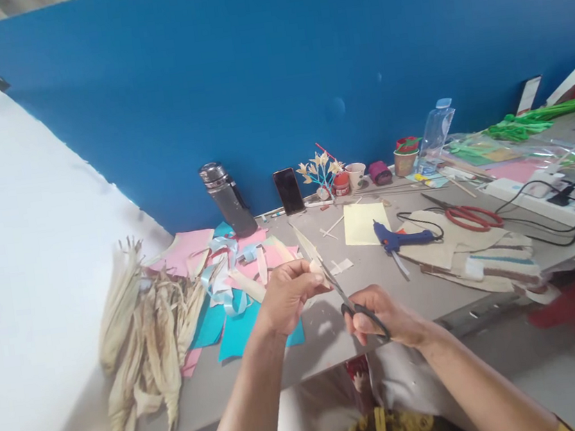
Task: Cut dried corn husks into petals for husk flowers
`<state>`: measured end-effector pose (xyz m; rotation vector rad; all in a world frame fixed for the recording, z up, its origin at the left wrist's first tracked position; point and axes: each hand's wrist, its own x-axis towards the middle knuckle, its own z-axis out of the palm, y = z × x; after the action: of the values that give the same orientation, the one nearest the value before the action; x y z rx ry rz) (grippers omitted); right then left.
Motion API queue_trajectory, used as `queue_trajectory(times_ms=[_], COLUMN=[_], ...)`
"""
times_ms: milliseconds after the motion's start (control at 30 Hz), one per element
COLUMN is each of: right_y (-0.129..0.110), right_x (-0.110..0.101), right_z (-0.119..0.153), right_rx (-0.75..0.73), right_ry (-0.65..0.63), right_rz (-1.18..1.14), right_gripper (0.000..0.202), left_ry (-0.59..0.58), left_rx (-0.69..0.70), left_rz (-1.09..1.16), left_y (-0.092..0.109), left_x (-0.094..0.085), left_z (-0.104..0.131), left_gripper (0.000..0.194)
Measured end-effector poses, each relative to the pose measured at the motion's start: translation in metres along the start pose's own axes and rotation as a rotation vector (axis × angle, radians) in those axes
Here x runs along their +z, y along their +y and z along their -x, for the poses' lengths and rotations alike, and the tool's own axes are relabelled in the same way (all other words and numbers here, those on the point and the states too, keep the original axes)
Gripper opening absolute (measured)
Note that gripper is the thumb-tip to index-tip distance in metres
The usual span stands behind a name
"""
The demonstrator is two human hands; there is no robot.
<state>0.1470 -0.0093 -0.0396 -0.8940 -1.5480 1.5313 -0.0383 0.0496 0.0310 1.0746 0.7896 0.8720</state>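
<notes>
My left hand (294,293) pinches a pale piece of dried husk (308,246) above the middle of the table. Its pointed tip rises up and to the left from my fingers. Black-handled scissors (340,293) are in my right hand (381,316), with fingers in the loops. Their blades point up and left, right beside the husk and my left fingertips; whether they touch it I cannot tell. Below the hands lies the grey table (328,340). Small pale scraps (340,266) rest just beyond the blades.
Dried husks (149,330) and pink and blue paper (238,326) lie left. Behind stand a flask (230,201), phone (289,191) and husk flowers (319,169). Rightward are a blue glue gun (405,237), red-handled scissors (471,217), a glove (502,259), a bottle (435,134) and a power strip (542,201).
</notes>
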Motion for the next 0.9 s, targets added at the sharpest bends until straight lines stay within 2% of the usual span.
queue_trajectory(times_ms=[300, 500, 700, 800, 900], right_y=[-0.002, 0.002, 0.004, 0.004, 0.004], right_x=[-0.005, -0.004, -0.002, -0.003, -0.006], right_z=[0.0, -0.001, -0.001, -0.001, -0.002], right_rx=[-0.014, 0.004, 0.048, 0.024, -0.017], right_ry=[-0.017, -0.003, 0.006, -0.008, 0.054], right_rz=[0.022, 0.051, -0.016, -0.048, -0.038], right_gripper=[0.061, 0.057, 0.054, 0.054, 0.057], left_ry=[-0.088, -0.084, -0.143, -0.158, -0.105], left_rx=[-0.055, -0.052, -0.056, -0.062, -0.064], left_rz=[-0.189, -0.27, -0.376, -0.344, -0.199], left_y=[0.005, 0.009, 0.013, 0.012, 0.004], left_x=[-0.009, -0.011, -0.021, -0.025, -0.027], left_z=[-0.001, -0.001, -0.002, -0.005, -0.01], left_gripper=[0.008, 0.007, 0.002, 0.006, 0.01])
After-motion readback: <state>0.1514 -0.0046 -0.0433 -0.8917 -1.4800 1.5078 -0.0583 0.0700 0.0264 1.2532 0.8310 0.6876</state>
